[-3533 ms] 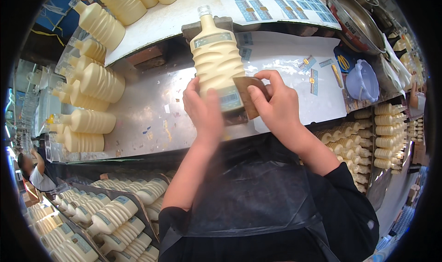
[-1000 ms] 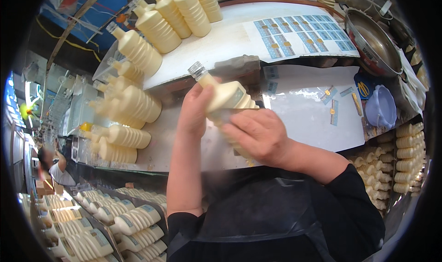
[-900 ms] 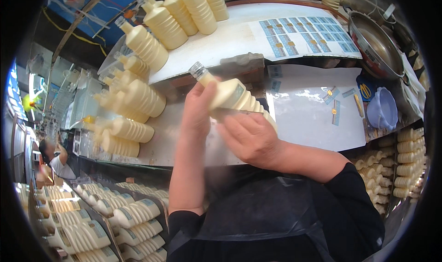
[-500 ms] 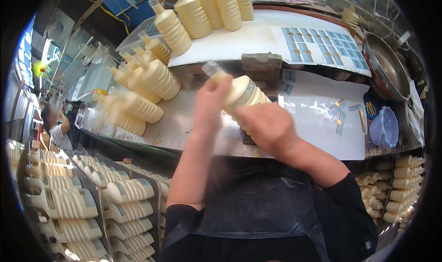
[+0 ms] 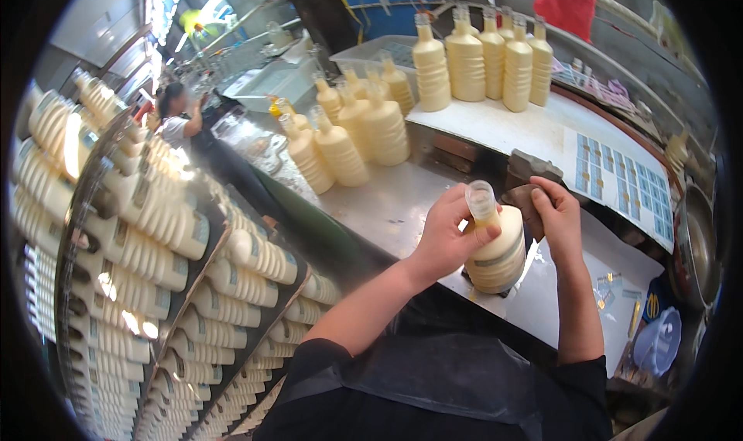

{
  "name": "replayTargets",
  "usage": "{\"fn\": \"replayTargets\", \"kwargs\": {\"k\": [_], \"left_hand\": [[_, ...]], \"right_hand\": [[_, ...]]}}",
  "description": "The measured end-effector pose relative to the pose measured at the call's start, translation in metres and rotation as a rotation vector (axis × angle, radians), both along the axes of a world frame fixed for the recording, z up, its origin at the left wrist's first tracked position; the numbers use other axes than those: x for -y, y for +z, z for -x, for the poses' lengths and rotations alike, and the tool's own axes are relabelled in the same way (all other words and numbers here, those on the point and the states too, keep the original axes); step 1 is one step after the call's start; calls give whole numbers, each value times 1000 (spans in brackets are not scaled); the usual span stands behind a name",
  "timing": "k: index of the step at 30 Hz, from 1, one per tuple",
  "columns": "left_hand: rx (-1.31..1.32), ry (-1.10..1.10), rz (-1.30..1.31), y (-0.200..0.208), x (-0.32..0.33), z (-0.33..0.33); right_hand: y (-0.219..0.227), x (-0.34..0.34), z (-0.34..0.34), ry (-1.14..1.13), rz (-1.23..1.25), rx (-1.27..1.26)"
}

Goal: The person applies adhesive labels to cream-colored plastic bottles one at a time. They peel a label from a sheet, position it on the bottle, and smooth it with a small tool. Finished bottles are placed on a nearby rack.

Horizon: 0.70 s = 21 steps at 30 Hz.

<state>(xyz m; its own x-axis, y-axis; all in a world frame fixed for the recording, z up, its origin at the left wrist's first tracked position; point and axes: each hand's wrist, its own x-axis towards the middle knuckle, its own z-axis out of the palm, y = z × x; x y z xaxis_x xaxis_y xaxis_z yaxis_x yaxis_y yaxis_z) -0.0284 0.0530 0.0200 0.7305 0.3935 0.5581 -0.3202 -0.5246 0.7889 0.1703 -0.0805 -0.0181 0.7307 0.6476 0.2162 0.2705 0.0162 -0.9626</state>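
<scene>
My left hand is closed round the neck of a cream-coloured ribbed bottle with a clear, uncapped mouth. The bottle leans slightly over the front of the bench, and a grey-blue label band shows on its shoulder. Just right of it, my right hand pinches a flat brown piece between thumb and fingers; its exact kind cannot be made out. This piece is beside the bottle, and whether they touch is unclear. Behind it, a grey lump rests at the edge of the raised white board.
Several cream bottles stand on the board, and more on the bench to the left. Label sheets, a lilac basket and a metal pan lie right. Racks of labelled bottles fill the left. A person works farther off.
The view has swung left. The bottle has gone from lying tilted between both hands to nearly upright in my left hand. My right hand has come off it and now pinches the brown piece.
</scene>
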Motion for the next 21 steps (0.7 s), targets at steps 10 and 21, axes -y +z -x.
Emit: {"fn": "replayTargets", "kwargs": {"k": [10,21], "left_hand": [[255,447,-7,124,18,110],[801,943,-291,310,64,267]], "right_hand": [[43,-23,-8,237,-202,-242],[40,-67,-12,313,-177,-335]]}}
